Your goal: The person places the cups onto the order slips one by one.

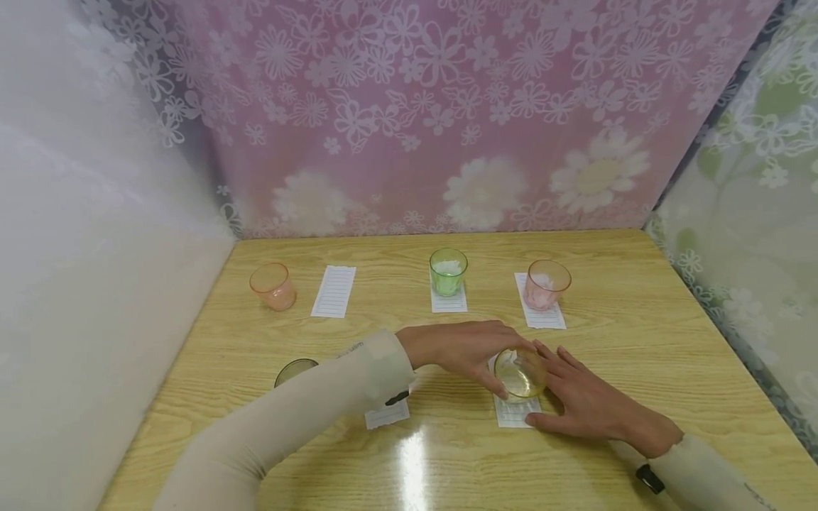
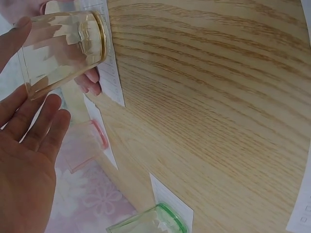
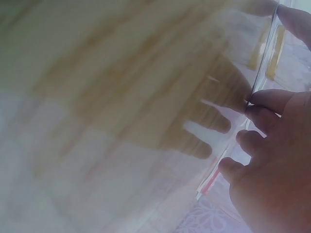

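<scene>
Head: LH (image 1: pixel 471 348) w/ yel. cup (image 1: pixel 520 376)

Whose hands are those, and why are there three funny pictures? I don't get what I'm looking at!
There's no robot here, just a person's bare left hand and right hand. One picture comes from a camera worn on the head, looking forward and down. The other two come from cameras on the wrists, so they look tilted and very close.

On the wooden table are see-through cups: a pink cup on the left, a green cup, a pink cup on the right and a dark-rimmed cup, partly hidden behind the left sleeve. There are lined paper slips too. The left hand holds a yellow cup; the right hand is stretched out beside it.
</scene>
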A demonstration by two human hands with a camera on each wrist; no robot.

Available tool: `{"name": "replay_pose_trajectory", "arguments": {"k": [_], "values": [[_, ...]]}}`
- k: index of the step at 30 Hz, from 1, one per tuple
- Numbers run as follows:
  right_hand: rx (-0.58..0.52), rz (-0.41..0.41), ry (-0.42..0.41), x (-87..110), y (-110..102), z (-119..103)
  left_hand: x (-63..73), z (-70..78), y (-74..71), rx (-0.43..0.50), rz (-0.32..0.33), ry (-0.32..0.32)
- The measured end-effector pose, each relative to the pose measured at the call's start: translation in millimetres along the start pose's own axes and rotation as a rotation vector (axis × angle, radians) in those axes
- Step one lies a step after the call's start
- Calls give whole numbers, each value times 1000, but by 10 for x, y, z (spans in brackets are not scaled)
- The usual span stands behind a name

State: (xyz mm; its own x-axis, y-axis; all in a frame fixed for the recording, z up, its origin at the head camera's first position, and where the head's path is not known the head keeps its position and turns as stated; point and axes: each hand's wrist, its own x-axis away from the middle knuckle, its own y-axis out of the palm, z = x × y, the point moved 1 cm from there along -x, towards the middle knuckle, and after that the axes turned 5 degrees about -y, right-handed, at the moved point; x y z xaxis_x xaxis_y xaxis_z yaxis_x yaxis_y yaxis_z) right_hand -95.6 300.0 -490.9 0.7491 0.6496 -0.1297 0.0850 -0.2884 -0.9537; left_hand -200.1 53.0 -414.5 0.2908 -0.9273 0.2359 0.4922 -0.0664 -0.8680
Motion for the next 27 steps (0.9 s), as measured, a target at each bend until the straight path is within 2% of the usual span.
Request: {"name": "replay_pose_trajectory", "arguments": {"k": [8, 16, 19, 23, 27], "values": [[-7, 0, -9, 4, -5, 9, -22, -5, -6, 14, -15, 41], [-28, -3, -11, 5, 1, 5, -39, -26, 10, 54, -40, 27], [-34, -10, -5, 9, -10, 0, -39, -40, 5, 74, -44, 43], [-38, -4, -14, 17, -61, 3, 13, -69, -35, 99, -30, 51], [-46, 6, -31, 33, -150, 37, 151, -130, -109, 94, -6, -15]]}}
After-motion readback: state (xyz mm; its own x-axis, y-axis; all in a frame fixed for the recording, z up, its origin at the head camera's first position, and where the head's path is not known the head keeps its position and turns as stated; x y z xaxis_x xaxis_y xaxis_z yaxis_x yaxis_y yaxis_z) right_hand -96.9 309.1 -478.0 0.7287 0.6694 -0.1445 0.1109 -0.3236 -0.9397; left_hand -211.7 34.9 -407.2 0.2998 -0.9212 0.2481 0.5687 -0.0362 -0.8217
